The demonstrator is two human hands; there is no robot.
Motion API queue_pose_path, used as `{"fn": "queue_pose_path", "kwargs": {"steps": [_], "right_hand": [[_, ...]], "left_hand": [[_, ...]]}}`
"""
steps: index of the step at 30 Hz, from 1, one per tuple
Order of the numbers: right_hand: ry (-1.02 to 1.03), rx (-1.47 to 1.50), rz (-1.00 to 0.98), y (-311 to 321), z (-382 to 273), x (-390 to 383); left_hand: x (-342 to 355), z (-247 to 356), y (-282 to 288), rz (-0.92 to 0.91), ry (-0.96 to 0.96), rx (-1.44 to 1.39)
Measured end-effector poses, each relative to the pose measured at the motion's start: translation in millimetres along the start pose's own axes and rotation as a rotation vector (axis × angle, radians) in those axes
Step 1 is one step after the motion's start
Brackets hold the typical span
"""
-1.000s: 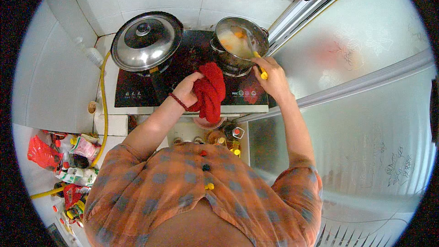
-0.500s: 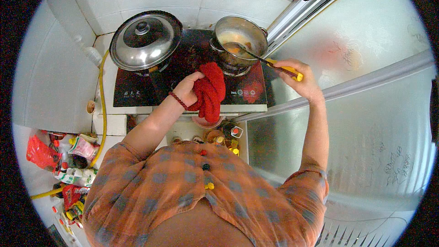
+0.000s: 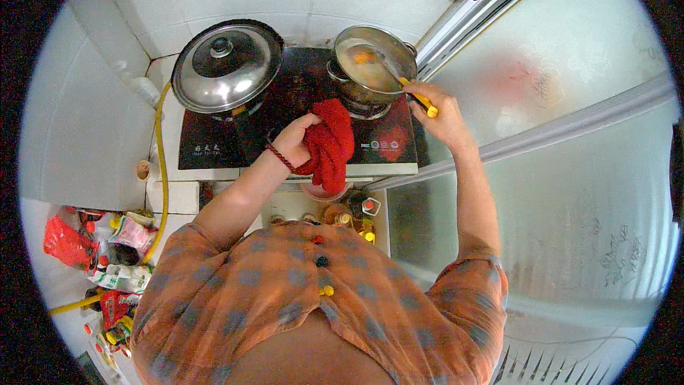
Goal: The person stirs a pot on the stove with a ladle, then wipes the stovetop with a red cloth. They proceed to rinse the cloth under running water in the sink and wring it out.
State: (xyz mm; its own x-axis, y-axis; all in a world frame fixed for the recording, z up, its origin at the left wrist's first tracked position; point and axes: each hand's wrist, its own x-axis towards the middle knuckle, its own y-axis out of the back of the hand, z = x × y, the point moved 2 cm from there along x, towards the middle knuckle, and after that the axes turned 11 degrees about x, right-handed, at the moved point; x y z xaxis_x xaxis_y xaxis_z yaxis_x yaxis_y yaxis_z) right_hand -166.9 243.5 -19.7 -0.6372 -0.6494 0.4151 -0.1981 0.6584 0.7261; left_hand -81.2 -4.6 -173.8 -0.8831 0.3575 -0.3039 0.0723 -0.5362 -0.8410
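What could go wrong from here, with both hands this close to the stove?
The red cloth in the left hand hangs over the stove front; it might scorch if it drifts against the burner.
The right hand grips the yellow-handled utensil near the pot rim, so splashes could reach it.
Neither hand holds the pot, so a hard push might shift it.

left hand [image 3: 293,141] grips a red cloth [image 3: 333,148], right hand [image 3: 443,118] holds a yellow-handled utensil [image 3: 425,103] in a pot [image 3: 360,90]
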Motion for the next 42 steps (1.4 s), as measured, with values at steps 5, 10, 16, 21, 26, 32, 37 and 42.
{"fn": "queue_pose_path", "kwargs": {"steps": [5,10,16,21,26,32,37,42], "right_hand": [[-0.051,-0.036,-0.068,11,-34,-19],[-0.01,0.059,-0.033,-6,-41,-7],[-0.049,-0.073,0.041,-7,-10,-19],[-0.041,-0.03,-0.009,-3,-41,-24],[-0.04,-0.026,0.106,-23,-4,-9],[-0.066,-0.084,0.006,-2,-33,-36],[-0.021,-0.018,0.037,-27,-19,-13],[-0.076,-0.107,0.074,-22,-3,-33]], "left_hand": [[6,-1,12,-0.026,0.005,-0.02],[16,-3,13,0.004,-0.025,0.042],[14,-6,17,-0.018,0.01,0.018],[11,-4,10,-0.011,-0.011,0.033],[13,-4,8,-0.016,-0.02,0.028],[13,-1,16,-0.046,0.029,-0.012],[12,-1,12,0.008,-0.015,0.02],[1,4,6,-0.013,-0.003,-0.003]]}}
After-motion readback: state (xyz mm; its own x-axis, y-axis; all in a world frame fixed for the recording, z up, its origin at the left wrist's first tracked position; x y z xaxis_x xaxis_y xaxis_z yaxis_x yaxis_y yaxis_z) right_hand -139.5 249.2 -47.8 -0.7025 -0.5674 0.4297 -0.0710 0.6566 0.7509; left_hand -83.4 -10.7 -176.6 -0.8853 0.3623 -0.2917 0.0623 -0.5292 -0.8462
